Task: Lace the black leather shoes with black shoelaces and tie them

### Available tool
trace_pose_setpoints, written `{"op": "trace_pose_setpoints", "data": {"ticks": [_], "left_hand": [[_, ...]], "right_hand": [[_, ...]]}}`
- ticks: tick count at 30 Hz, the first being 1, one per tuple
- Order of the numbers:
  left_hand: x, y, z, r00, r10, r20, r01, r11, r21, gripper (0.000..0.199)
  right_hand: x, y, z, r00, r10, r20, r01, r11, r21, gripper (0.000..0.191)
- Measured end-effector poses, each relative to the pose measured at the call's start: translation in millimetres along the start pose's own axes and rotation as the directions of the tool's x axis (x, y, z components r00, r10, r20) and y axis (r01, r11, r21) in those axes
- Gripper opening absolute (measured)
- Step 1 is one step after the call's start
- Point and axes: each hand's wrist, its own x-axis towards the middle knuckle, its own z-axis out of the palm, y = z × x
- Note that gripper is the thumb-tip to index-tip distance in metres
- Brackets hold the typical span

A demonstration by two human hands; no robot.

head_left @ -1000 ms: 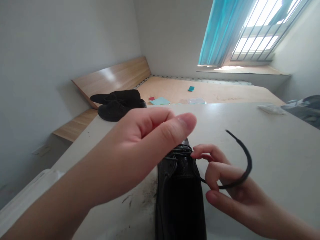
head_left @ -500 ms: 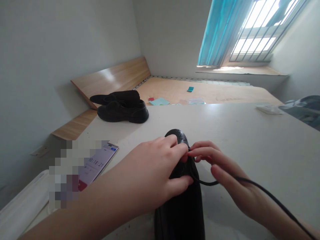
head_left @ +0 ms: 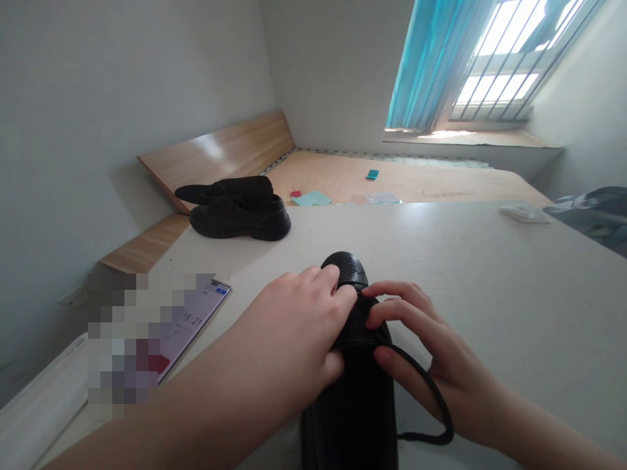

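A black leather shoe [head_left: 350, 405] lies on the white table in front of me, toe pointing away. My left hand [head_left: 306, 326] is closed over its left side, fingers curled on the upper behind the toe. My right hand [head_left: 431, 346] grips the right side of the upper, its fingertips by the lacing and its thumb lower, near the opening. From beside the right thumb a black shoelace [head_left: 443, 405] loops out and bends back toward the shoe. What the fingertips pinch at the lacing is partly hidden.
A pair of black shoes [head_left: 240, 219] stands at the table's far left. To the left lies a phone [head_left: 196, 320], partly blurred out. A small clear packet [head_left: 525, 213] is at the far right, and a wooden bed board [head_left: 441, 176] is behind the table.
My right hand has moved left onto the shoe, its thumb now against the side. The lace, earlier stretched along my right forearm, now hangs in a loop. My left thumb has drawn back.
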Motion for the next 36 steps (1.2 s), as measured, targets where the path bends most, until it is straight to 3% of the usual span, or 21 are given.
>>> {"op": "trace_pose_setpoints", "data": {"ticks": [4, 13, 23, 30, 36], "left_hand": [[-2.3, -4.4, -1.7, 1.0, -0.02, -0.019, 0.019, 0.999, -0.025, 0.007], [-4.3, -10.5, -4.3, 0.996, -0.091, 0.014, 0.091, 0.991, -0.094, 0.011], [3.7, -7.2, -2.4, 0.991, 0.118, -0.06, -0.124, 0.986, -0.114, 0.007], [0.2, -5.7, -4.0, 0.998, 0.063, -0.017, -0.064, 0.994, -0.094, 0.014], [5.5, -6.6, -5.7, 0.994, 0.105, -0.042, -0.112, 0.964, -0.242, 0.019]], "right_hand": [[0.5, 0.0, -1.4, 0.997, -0.021, -0.07, 0.016, 0.997, -0.072, 0.01], [2.1, -2.7, -3.2, 0.983, -0.046, -0.176, 0.012, 0.981, -0.191, 0.016], [1.4, -0.4, -0.5, 0.993, 0.034, -0.11, -0.035, 0.999, -0.008, 0.011], [1.7, 0.7, -1.7, 0.998, 0.013, -0.069, -0.014, 1.0, -0.018, 0.009], [1.7, 1.5, -3.3, 0.999, -0.027, -0.021, 0.026, 0.998, -0.048, 0.009]]}}
